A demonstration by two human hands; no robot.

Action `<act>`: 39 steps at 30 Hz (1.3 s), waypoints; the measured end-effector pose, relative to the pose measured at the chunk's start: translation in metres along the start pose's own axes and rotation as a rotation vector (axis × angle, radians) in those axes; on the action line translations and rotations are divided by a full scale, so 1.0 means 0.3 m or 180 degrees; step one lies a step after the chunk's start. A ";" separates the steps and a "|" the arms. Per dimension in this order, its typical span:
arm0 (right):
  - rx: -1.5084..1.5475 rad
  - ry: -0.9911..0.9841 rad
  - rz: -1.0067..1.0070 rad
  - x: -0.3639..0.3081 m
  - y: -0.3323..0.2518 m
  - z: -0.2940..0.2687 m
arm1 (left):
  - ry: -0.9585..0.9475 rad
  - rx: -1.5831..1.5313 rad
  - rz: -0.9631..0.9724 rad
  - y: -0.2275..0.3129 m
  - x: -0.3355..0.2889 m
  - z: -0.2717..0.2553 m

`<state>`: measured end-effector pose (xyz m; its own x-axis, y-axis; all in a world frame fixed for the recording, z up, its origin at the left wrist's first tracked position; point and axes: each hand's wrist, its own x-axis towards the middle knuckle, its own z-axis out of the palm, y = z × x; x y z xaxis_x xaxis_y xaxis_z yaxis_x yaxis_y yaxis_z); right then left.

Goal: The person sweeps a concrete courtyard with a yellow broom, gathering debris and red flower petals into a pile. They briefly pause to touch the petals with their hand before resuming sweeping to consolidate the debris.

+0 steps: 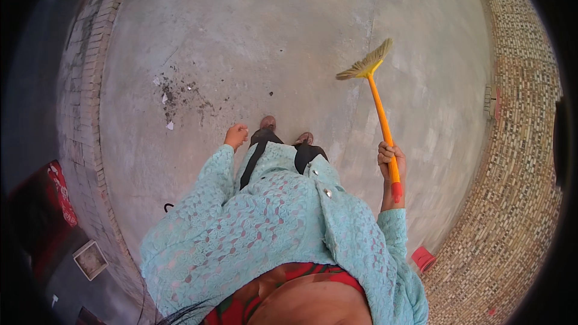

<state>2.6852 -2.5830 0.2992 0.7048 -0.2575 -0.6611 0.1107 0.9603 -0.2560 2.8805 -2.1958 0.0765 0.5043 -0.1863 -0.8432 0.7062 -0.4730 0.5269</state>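
A broom with an orange handle [380,111] and a fanned, pale bristle head [368,63] is in my right hand [391,155]. My fingers wrap round the handle near its red end. The bristle head points away from me, ahead and to the right. Beside my body on the left, my left hand [236,136] hangs with its fingers curled in, and no object shows in it. Dark crumbs and a few white scraps [183,96] lie scattered on the grey concrete floor [271,24], beyond my left hand.
My shoes [268,123] stand on the floor. A low brick edge [96,96] runs along the left, with a square box [90,260] and a red patterned cloth [61,192] past it. On the right rises a brick-patterned wall [518,174], with a red object [423,259] at its foot.
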 end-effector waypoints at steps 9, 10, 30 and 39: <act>0.1144 -0.0008 0.1025 0.431 -0.207 -0.125 | 0.1017 0.0040 -0.0140 -0.033 0.059 -0.049; 0.0874 -0.0035 0.1168 0.518 -0.214 -0.095 | 0.1235 -0.0256 -0.0170 -0.043 0.044 -0.048; 0.0426 -0.0724 0.1957 0.877 -0.296 0.386 | 0.1621 -0.1094 -0.0325 -0.001 -0.111 0.307; 0.0536 0.0002 0.1542 1.006 -0.191 0.442 | 0.1613 -0.1587 -0.0630 -0.199 -0.033 0.420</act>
<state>2.9845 -2.7016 0.2078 0.7026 0.2215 -0.6762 -0.1171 0.9734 0.1971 2.7708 -2.2742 0.0400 0.4265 0.3396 -0.8383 0.8890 0.0136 0.4578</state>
